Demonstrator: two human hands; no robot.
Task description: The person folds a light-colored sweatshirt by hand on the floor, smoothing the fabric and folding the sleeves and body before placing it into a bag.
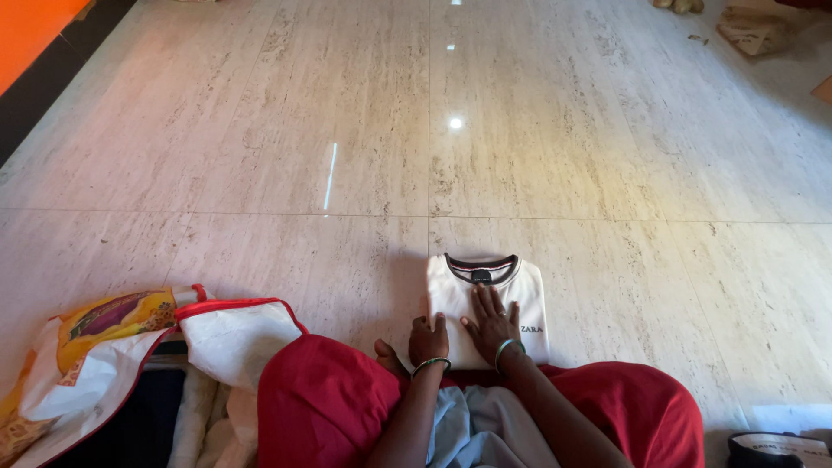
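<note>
Folded white shirt [485, 299] lies flat on floor [607, 173]; right hand [490, 322] rests open-palmed on it; left hand [428, 340], grip curled closed at its 7 o'clock edge, holds nothing visible.

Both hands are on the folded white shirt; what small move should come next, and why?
Probably lift the shirt and set it aside. It already lies folded flat on the floor, collar away from the person, with the right hand spread flat on it and the left hand curled at its near edge.
</note>
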